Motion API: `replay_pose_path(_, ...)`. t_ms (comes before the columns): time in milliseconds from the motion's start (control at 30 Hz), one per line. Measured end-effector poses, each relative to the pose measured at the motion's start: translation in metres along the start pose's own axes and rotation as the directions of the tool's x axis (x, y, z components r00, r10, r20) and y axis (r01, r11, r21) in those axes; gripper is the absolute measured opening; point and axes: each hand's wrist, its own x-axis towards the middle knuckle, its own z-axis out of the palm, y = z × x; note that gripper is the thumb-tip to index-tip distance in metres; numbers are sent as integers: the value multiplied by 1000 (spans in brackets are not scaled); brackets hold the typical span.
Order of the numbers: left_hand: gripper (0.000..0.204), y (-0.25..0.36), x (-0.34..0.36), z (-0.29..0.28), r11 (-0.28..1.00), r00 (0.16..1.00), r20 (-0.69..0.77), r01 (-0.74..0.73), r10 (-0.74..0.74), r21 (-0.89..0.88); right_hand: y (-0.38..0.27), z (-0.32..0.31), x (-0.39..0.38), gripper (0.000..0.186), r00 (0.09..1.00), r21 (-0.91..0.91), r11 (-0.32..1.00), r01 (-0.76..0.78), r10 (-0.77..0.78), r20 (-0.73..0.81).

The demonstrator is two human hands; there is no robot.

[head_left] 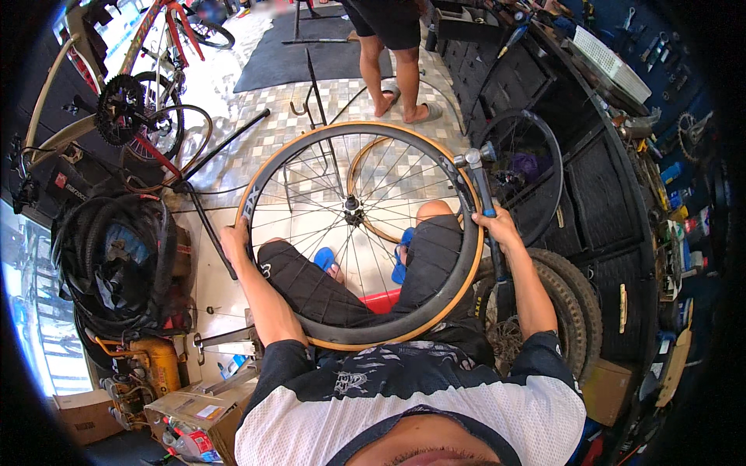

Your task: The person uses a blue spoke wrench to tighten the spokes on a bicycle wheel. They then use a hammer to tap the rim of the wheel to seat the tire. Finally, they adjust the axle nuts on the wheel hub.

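L hand (233, 241) curled round wheel (353, 211) at L edge. R hand (499, 224) closed on hammer (483, 188), thumb at wheel's R edge. Blue slippers (323, 258) show thru wheel.

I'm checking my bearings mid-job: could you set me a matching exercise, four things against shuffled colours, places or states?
1. Wheel
2. Camera wearer's slippers
3. Basket
4. Left hand

A. White, at the view's upper right
B. Gripping the wheel's left side
C. Round and spoked, tan along its outer edge
D. Blue

Pairs: 1-C; 2-D; 3-A; 4-B
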Motion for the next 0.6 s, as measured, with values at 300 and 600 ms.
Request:
replay_pose_path(300, 76, 43, -18, -15, 999, 1000, 10, -16, 15, 37, 13, -8, -14, 16, 997, -78, 994, 71, -72, -10)
replay_pose_path(600, 65, 31, -19, 14, 996, 997, 29, -75, 74, 50, 29, -26, -29, 17, 989, -100, 986, 134, -139, -50)
